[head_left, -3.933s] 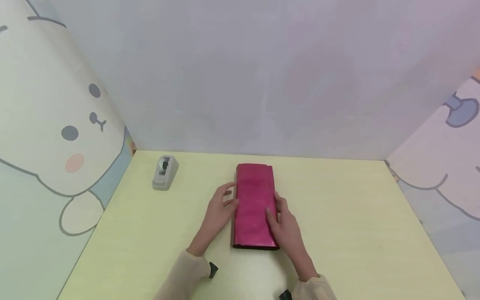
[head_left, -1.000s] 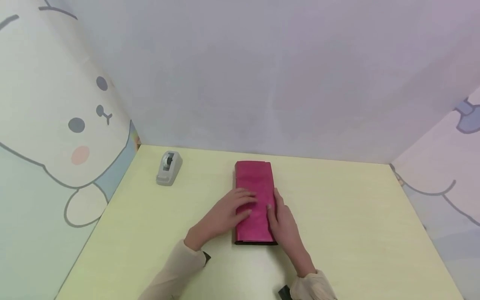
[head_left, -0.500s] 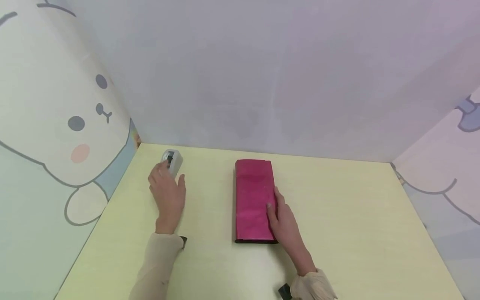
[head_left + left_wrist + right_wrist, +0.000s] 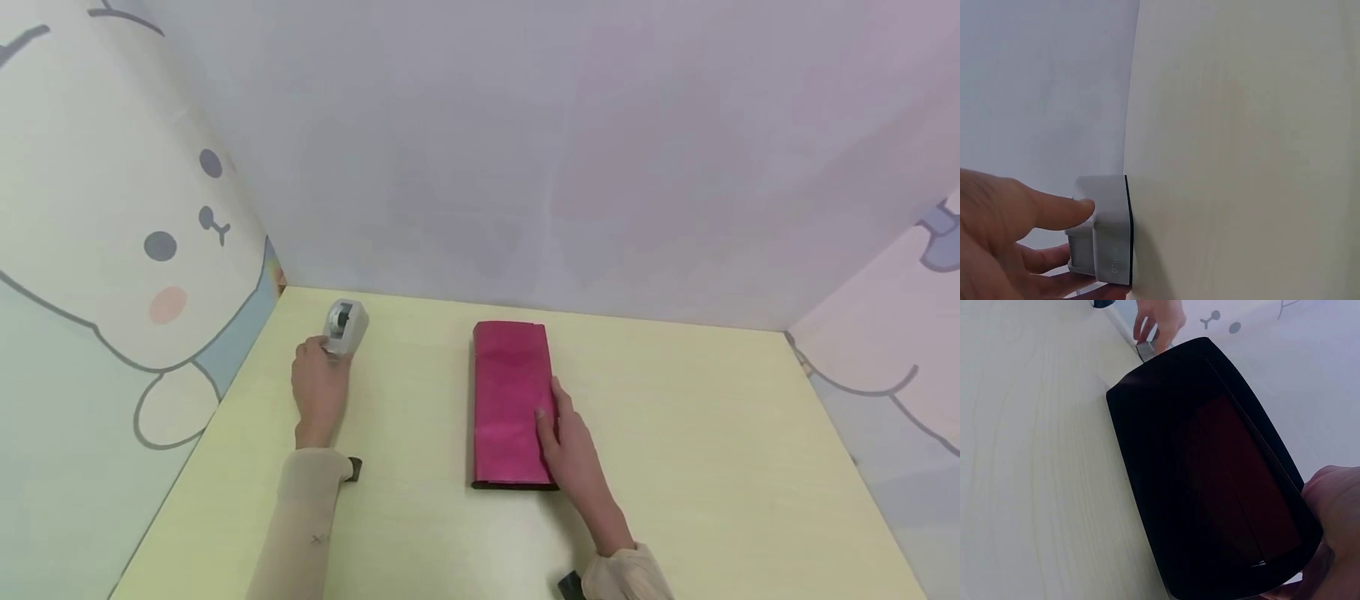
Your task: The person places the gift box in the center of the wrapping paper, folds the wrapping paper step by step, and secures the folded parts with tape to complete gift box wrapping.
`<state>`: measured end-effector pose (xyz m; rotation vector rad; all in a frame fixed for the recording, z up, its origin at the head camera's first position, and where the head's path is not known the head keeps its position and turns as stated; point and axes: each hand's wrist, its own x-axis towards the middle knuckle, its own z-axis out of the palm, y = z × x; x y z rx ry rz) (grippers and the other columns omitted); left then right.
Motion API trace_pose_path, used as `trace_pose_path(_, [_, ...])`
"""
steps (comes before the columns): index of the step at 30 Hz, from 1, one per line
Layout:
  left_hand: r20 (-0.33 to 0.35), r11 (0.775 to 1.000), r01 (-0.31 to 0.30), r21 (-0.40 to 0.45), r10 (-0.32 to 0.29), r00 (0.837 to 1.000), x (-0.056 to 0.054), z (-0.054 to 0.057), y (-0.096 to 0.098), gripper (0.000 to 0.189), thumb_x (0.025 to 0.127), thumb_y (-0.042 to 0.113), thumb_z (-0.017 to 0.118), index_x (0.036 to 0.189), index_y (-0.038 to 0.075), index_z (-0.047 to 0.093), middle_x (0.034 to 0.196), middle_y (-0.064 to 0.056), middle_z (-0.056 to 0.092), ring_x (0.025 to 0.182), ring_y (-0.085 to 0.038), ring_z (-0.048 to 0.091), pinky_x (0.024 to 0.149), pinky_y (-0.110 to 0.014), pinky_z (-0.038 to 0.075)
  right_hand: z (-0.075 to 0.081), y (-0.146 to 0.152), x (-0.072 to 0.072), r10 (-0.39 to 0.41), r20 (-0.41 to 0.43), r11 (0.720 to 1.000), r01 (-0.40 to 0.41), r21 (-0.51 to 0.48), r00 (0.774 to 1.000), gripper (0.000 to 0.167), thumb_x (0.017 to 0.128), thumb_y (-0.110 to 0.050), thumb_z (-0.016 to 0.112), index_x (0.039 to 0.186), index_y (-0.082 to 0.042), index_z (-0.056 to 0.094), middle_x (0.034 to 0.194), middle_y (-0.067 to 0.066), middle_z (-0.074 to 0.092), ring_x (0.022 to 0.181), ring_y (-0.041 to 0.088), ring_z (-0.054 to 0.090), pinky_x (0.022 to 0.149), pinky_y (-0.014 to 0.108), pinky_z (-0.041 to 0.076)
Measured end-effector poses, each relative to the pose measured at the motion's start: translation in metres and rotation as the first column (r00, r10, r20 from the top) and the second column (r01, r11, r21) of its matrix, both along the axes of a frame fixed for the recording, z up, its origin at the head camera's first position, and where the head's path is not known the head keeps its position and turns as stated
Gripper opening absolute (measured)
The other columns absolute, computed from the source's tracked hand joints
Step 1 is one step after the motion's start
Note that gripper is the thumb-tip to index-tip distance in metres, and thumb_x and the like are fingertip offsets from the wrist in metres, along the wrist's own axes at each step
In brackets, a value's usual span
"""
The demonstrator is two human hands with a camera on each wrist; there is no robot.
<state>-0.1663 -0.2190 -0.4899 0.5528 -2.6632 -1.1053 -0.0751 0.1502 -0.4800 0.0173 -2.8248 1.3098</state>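
Observation:
At the back left of the table, my left hand (image 4: pixel 320 396) grips the front end of a grey tape dispenser (image 4: pixel 352 332). In the left wrist view the thumb presses one side of the dispenser (image 4: pixel 1113 231) while the fingers wrap round the other. A long package in shiny pink paper (image 4: pixel 510 400) lies lengthwise in front of me. My right hand (image 4: pixel 576 450) holds its right edge, thumb on top and fingers along the side. The right wrist view shows the near end of the package (image 4: pixel 1210 481), very dark, with a dull red panel inside.
The pale yellow table (image 4: pixel 697 433) backs onto a plain greyish-lilac wall (image 4: pixel 510 150). Side walls with cartoon animal prints (image 4: pixel 82 208) stand at left and right. A dark wrist strap piece (image 4: pixel 356 468) shows at the left cuff.
My left hand has left the pink package, swung left and back to the tape dispenser, and taken hold of its front end. The right hand has stayed on the package.

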Motion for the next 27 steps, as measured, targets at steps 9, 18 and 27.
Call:
trace_pose_path(9, [0.001,1.000,-0.005,0.030,0.005,1.000,0.000,0.003,0.007,0.046,0.100,0.016,0.064,0.138,-0.007,0.054,0.134,-0.029,0.054,0.122,-0.048,0.056,0.105,-0.063,0.046,0.000,0.001,-0.001,0.001,0.020,1.000,-0.001,-0.012,1.000,0.065,0.109,-0.022,0.053,0.165,-0.006,0.024,0.150,0.021,0.056,0.122,0.032,0.063,0.108,0.052,0.049])
trace_pose_path(18, [0.024,1.000,0.010,0.023,-0.010,1.000,0.001,0.007,0.034,0.044,0.097,0.018,0.068,0.130,-0.008,0.055,0.125,-0.027,0.052,0.114,-0.045,0.056,0.099,-0.058,0.049,-0.001,0.001,-0.001,0.000,0.027,1.000,0.000,-0.028,1.000,0.065,0.109,-0.023,0.053,0.165,-0.008,0.024,0.153,0.019,0.055,0.124,0.032,0.062,0.109,0.052,0.049])
trace_pose_path(27, [0.031,0.998,0.043,0.034,-0.044,0.999,0.007,0.006,0.055,0.044,0.095,0.018,0.071,0.128,-0.007,0.056,0.123,-0.025,0.053,0.113,-0.043,0.057,0.097,-0.056,0.051,-0.001,0.002,-0.002,-0.002,0.041,0.999,0.004,-0.040,0.999,0.066,0.109,-0.023,0.053,0.165,-0.007,0.023,0.155,0.020,0.052,0.132,0.033,0.059,0.113,0.053,0.047])
